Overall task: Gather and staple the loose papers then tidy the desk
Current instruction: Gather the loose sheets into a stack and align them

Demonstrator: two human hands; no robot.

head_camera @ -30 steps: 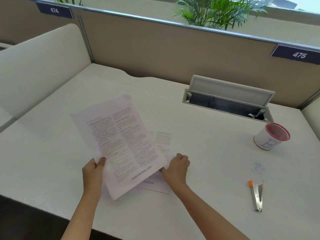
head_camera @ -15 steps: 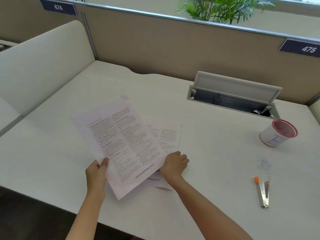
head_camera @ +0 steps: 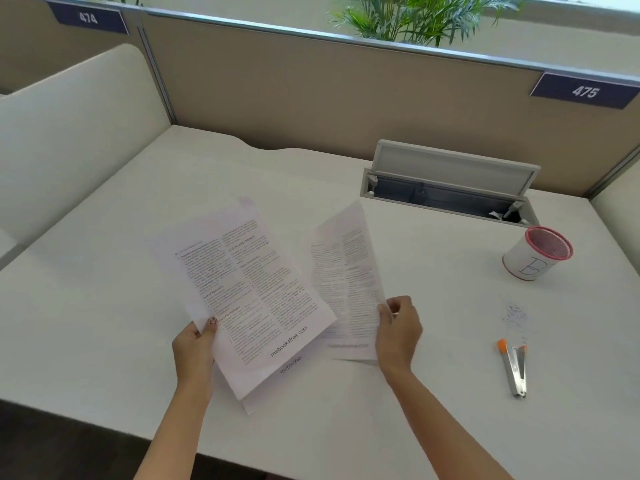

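My left hand (head_camera: 194, 348) grips the lower left edge of a stack of printed sheets (head_camera: 242, 292), raised and tilted over the white desk (head_camera: 104, 271). My right hand (head_camera: 398, 327) pinches the right edge of another printed sheet (head_camera: 346, 282), lifted and curling upward just right of the stack. A silver stapler with orange ends (head_camera: 514, 367) lies flat on the desk to the right, apart from both hands. A small scatter of loose staples (head_camera: 515, 313) lies just beyond the stapler.
A white cup with a red mesh rim (head_camera: 536, 252) stands at the right. An open cable hatch (head_camera: 450, 188) is set in the desk's back right. Beige partitions (head_camera: 311, 98) close the back and left sides. The desk's front edge runs near my forearms.
My right hand has picked the second sheet off the desk and lifted it to the right of the stack. My left hand still holds the stack in about the same place.
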